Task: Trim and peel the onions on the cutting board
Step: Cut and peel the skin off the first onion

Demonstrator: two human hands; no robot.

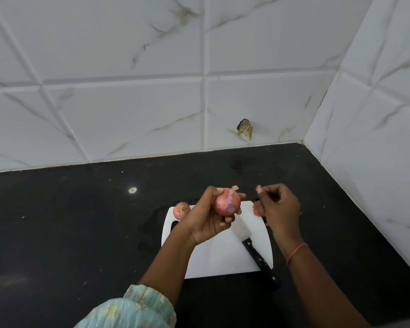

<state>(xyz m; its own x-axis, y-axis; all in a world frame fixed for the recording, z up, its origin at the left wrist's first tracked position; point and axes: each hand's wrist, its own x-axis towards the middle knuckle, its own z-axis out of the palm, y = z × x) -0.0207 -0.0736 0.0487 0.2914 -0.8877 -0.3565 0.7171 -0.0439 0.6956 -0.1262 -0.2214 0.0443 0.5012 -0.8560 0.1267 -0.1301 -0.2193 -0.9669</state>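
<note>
Mid-peel, onion (226, 204) held up over the board (223, 256).

Left hand (206, 221) cups it clear of the board, likely so skin can come away freely; a flap stands up on top. Right hand (278, 207), fingers curled, pinches a scrap of skin (256, 209) just beside. Knife (258, 256) lies idle on the board, handle past the near edge. A second onion (181, 210) waits at the far-left corner, counter (69, 233) open all round.

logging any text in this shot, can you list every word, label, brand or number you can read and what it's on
None: no readable text in this view.
Knife: black handle shows rivets only, no brand mark legible.
Cutting board: plain white.
Wall tiles: veining only.
Onions: no stickers.
</note>
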